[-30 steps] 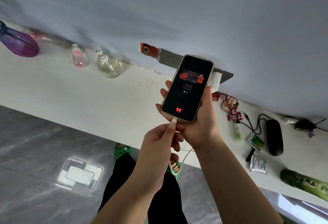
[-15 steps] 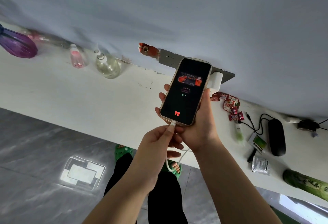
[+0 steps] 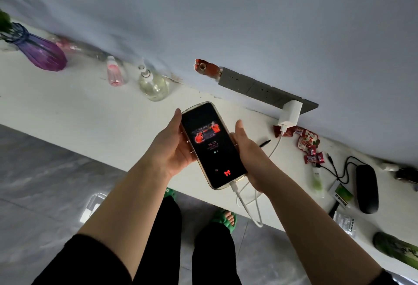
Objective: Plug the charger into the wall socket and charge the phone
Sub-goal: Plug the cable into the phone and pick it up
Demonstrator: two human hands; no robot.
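While the cable [image 3: 248, 203] hangs from its base, both hands cradle the phone [image 3: 212, 144]: left hand [image 3: 174, 146], right hand [image 3: 248, 151].

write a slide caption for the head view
Both hands, left and right, hold a lit phone cabled to a white charger in the wall socket.

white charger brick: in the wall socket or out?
In. The white charger brick sits flush against the grey wall socket strip, with its white cable running to the black-screened phone.
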